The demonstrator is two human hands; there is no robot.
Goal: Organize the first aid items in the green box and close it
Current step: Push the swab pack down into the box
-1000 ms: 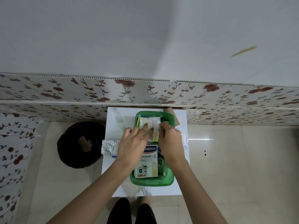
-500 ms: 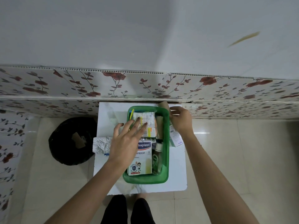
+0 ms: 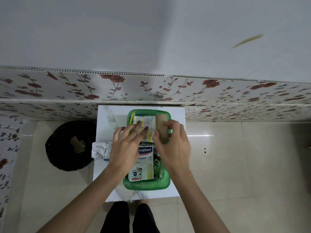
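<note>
An open green box [image 3: 146, 186] stands on a small white table [image 3: 111, 118]. A plaster carton [image 3: 145, 163] lies in its near half, and white medicine packets [image 3: 149, 121] lie in its far half. My left hand [image 3: 125, 148] rests with spread fingers on those packets. My right hand [image 3: 173, 145] pinches a flat tan bandage piece [image 3: 162, 125] and holds it inside the box's far right corner. A dark greenish item [image 3: 157, 165] shows along the right inner wall, partly hidden by my right wrist. No lid is in view.
Crumpled foil [image 3: 101, 149] lies on the table's left edge beside the box. A black bin [image 3: 70, 145] stands on the tiled floor to the left. The table's far edge meets a flowered wall panel [image 3: 151, 89]. My legs show below the near edge.
My right hand went out to the tan piece beyond the box's far right corner and has brought it into the box. My left hand stayed on the packets.
</note>
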